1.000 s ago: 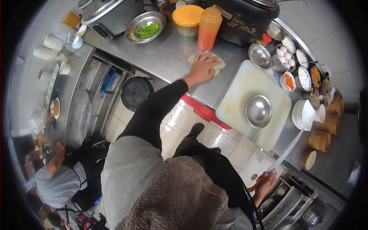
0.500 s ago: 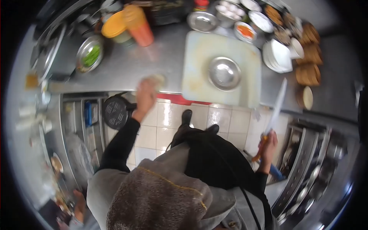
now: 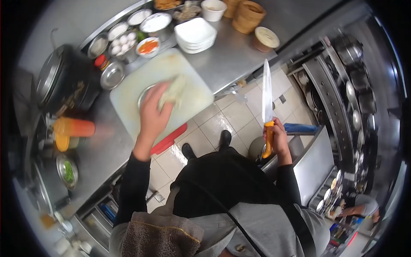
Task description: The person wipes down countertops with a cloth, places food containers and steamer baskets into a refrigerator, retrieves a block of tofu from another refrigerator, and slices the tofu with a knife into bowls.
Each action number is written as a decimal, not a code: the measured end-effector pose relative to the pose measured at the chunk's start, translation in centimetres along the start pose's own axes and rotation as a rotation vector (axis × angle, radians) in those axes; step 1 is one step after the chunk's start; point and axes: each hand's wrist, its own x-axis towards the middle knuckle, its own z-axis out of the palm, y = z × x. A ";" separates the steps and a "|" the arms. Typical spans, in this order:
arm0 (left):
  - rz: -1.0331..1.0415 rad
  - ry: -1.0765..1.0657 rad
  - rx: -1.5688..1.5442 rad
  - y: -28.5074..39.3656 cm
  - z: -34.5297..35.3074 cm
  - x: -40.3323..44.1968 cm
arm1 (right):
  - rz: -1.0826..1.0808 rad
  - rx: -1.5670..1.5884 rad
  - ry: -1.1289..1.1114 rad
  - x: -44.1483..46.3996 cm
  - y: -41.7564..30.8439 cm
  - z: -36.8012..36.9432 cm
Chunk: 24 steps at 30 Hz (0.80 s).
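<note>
My left hand [image 3: 155, 107] is over the white cutting board [image 3: 128, 83], closed around a pale, crumpled cloth [image 3: 174, 91] that is blurred by motion. Partly hidden beneath that hand is a round metal bowl [image 3: 144, 93] on the board. Off to the right, my right hand [image 3: 279, 138] grips a long kitchen knife [image 3: 267, 92] by its yellow-orange handle, blade pointing away from me. The knife is held over the floor, apart from the counter.
Behind the board stand a bowl of eggs [image 3: 123, 44], a bowl of orange shreds [image 3: 148, 46] and stacked white dishes [image 3: 195, 35]. A black cooker [image 3: 68, 81] and an orange-filled bottle [image 3: 75, 127] are at left. Shelving [image 3: 329, 79] lines the right; another person [image 3: 361, 207] is farther back.
The view has turned to the right. My left hand has moved with the cloth from the counter's front edge onto the cutting board, over the bowl. The knife stays in my right hand.
</note>
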 end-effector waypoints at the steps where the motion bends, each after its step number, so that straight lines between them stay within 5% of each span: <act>1: 0.009 0.006 0.029 0.2 3.4 3.3 | -0.010 0.003 -0.005 0.2 -0.4 -0.7; 4: 0.081 -0.076 0.362 -3.8 16.8 8.0 | -0.037 0.049 -0.035 0.7 -1.8 -3.3; 7: -0.055 -0.612 0.408 -3.5 27.2 8.1 | 0.004 0.126 -0.046 2.0 -3.6 -7.0; 10: -0.209 -0.611 -0.404 5.5 33.3 9.4 | 0.084 0.118 0.009 4.5 -3.8 -12.7; 12: 0.266 -0.586 -0.507 10.0 38.7 8.2 | 0.113 0.062 0.014 6.3 -3.5 -14.9; 14: 0.458 -0.782 -0.594 14.4 43.0 7.1 | 0.174 -0.031 -0.031 6.7 -4.5 -17.5; 21: 0.071 -0.506 -0.283 4.8 51.9 14.6 | 0.244 -0.129 -0.175 -1.3 -8.7 -27.7; 24: 0.047 -0.507 -0.469 9.1 53.2 15.0 | 0.206 -0.095 -0.024 -1.1 -8.9 -29.3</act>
